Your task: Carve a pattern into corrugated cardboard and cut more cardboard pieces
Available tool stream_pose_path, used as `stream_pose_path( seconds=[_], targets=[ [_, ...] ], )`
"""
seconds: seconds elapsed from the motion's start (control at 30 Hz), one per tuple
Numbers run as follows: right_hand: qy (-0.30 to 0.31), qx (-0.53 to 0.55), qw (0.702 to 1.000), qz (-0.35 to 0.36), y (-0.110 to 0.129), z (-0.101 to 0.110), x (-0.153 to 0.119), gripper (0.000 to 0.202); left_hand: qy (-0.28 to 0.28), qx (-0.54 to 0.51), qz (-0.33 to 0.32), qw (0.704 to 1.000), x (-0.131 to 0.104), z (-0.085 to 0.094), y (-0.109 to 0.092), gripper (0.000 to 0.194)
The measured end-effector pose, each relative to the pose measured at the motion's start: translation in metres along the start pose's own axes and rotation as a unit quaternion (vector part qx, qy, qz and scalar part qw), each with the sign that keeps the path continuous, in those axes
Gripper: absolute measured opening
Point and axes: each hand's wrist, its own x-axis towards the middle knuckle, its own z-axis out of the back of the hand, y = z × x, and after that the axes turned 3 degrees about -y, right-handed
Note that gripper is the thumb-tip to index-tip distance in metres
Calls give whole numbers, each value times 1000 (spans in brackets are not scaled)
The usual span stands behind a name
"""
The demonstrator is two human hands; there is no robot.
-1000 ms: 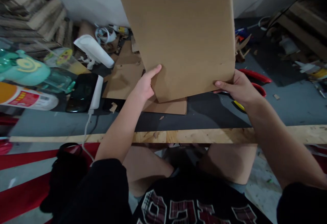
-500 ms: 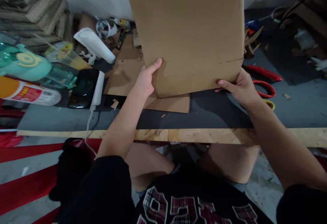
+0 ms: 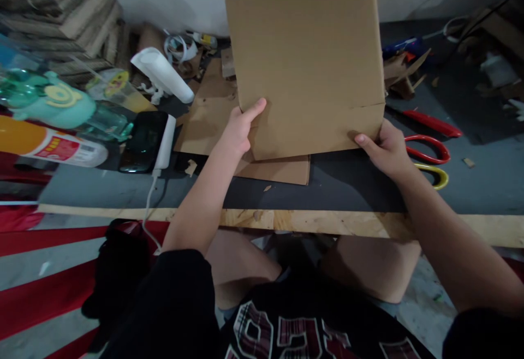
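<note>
A large brown cardboard piece (image 3: 307,64) is held up, tilted, over the dark tabletop. My left hand (image 3: 241,127) grips its lower left edge, thumb on the near face and the other fingers mostly hidden behind. At the lower right corner my right hand (image 3: 387,146) pinches the same piece, thumb in front. A short dark slit or crease runs in from the right edge, just above that hand. Beneath and to the left, more flat cardboard (image 3: 282,171) lies on the table. Scissors with red and yellow handles (image 3: 429,149) rest just right of my right hand.
At the left are a black phone (image 3: 141,141) beside a white cabled device (image 3: 166,142), an orange drink bottle (image 3: 53,143), a green bottle (image 3: 65,102), a drink cup (image 3: 126,94) and a white object (image 3: 161,73). Wood pieces (image 3: 69,21) are stacked behind; cardboard scraps (image 3: 403,78) lie right.
The held cardboard has tipped and sits lower in view, so its top left corner now shows. Both hands keep their grip. The view has shifted slightly, showing more of the scissors' yellow handle.
</note>
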Motion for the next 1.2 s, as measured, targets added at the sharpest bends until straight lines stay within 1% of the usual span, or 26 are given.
stream_pose_path(
  seconds=[0.1, 0.17, 0.23, 0.27, 0.33, 0.4, 0.5, 0.57, 0.67, 0.8, 0.87, 0.93, 0.97, 1.0, 1.03, 1.07, 1.1, 1.13, 1.17, 1.2],
  targets=[
    [21, -114, 992, 53, 4, 18, 5, 42, -24, -17, -21, 999, 6, 5, 1, 56],
    [39, -186, 979, 77, 4, 27, 7, 48, -45, -24, -40, 998, 10, 9, 2, 50],
    [86, -248, 960, 97, 1, 33, 9, 53, -65, -16, -52, 996, 14, 12, 2, 41],
    [115, -272, 950, 101, -1, 35, 10, 51, -72, -9, -55, 996, 15, 14, 3, 37],
    [152, -300, 936, 104, -7, 37, 11, 44, -81, 7, -57, 995, 16, 14, 4, 33],
    [167, -313, 928, 112, -10, 39, 10, 41, -80, 20, -57, 995, 17, 13, 5, 34],
    [199, -304, 916, 170, -11, 46, 4, 38, -71, 28, -52, 996, 17, 12, 5, 40],
    [215, -285, 911, 207, -12, 56, -2, 35, -65, 25, -46, 997, 17, 12, 5, 41],
    [198, -284, 908, 237, -21, 75, -7, 32, -54, 9, -45, 997, 17, 13, 6, 42],
    [132, -340, 900, 239, -42, 102, -3, 33, -33, 18, -57, 998, 19, 15, 10, 49],
    [97, -366, 897, 227, -46, 111, 0, 33, -27, 31, -67, 997, 20, 15, 12, 54],
    [47, -379, 901, 206, -40, 111, -1, 31, -25, 34, -74, 996, 19, 14, 12, 57],
    [19, -374, 907, 192, -34, 107, -2, 29, -27, 29, -78, 996, 19, 13, 12, 59],
    [-11, -350, 920, 174, -27, 101, -5, 29, -30, 22, -80, 996, 18, 12, 11, 61],
    [-30, -305, 940, 153, -18, 92, -7, 32, -32, 14, -80, 996, 17, 10, 11, 63],
    [-30, -241, 962, 123, -8, 82, -10, 43, -29, 7, -78, 996, 15, 9, 10, 66],
    [-24, -135, 987, 82, 2, 70, -12, 60, -22, 3, -77, 997, 14, 7, 9, 69],
    [14, -33, 999, 40, 11, 57, -14, 71, -11, 3, -77, 997, 12, 6, 9, 71],
    [65, 50, 997, 8, 21, 44, -15, 76, 4, 6, -78, 997, 11, 5, 10, 74],
    [95, 97, 990, -25, 29, 32, -14, 73, 19, 10, -81, 997, 10, 4, 10, 77]
  ],
)
